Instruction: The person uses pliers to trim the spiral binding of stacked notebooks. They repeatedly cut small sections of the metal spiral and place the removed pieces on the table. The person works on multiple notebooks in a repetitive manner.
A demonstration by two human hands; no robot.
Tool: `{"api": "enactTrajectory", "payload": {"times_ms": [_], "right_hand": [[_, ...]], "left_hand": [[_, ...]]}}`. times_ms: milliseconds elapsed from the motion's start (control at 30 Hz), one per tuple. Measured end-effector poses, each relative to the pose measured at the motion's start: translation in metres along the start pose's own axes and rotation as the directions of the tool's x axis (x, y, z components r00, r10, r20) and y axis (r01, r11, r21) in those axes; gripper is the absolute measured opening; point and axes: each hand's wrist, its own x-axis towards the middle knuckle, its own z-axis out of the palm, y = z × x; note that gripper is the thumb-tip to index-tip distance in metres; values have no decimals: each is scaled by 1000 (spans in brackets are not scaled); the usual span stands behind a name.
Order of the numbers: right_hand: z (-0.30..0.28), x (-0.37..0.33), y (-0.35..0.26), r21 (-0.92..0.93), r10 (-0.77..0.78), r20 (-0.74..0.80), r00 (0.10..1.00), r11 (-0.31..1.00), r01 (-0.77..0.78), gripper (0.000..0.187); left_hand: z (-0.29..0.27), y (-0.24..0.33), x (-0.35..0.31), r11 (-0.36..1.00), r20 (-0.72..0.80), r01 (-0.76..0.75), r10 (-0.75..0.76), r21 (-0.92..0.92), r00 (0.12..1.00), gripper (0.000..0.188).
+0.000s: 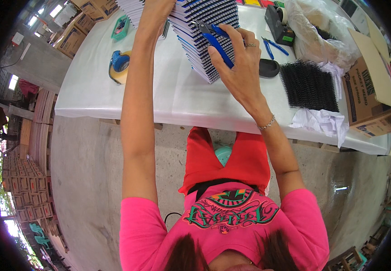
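Head view: right hand (243, 63), upper middle of frame, grasping blue-handled nippers (221, 50), fingers wrapped on the handles, handles spread apart. Nipper tips point to upper left, at the coil edges of a stack of spiral notebooks (196, 58), top center; contact with a coil too small to tell. Left hand (158, 10) at top edge, by the same stack, partly cut off; can't tell if it grips or just rests. More spiral notebooks (131, 12) left of that hand, top edge.

White-covered table (87, 95) across the upper frame. Left part: green basket (121, 28), blue tape dispenser (113, 67) with tan roll, near left forearm. Right part: black tape dispenser (277, 28), second blue-handled nippers (274, 47) lying with handles spread, black oval tray (269, 68) just beside the right hand, bundle of black coils (310, 86), crumpled white paper (320, 123) below it, clear plastic bag (319, 25) upper right, open cardboard box (368, 97) at right edge of table.
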Motion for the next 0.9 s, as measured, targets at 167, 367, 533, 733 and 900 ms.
{"api": "enactTrajectory", "payload": {"times_ms": [167, 367, 533, 733, 900], "right_hand": [[4, 1, 5, -20, -47, -42, 998, 999, 47, 56], [4, 5, 4, -42, -77, -19, 997, 996, 76, 47], [-17, 22, -6, 560, 279, 719, 637, 311, -768, 44], [-5, 0, -5, 88, 91, 57, 994, 991, -96, 45], [1, -9, 2, 13, 39, -5, 999, 999, -39, 52]], "left_hand": [[4, 8, -2, 998, -16, 56, -55, 14, 998, 36], [3, 4, -1, 1000, -1, 13, -13, -2, 1000, 36], [2, 0, -1, 1000, -5, -12, 12, -8, 1000, 35], [2, 1, 0, 999, 17, 25, -25, -40, 1000, 34], [2, -1, 1, 999, 0, 12, -12, -44, 1000, 35]]}}
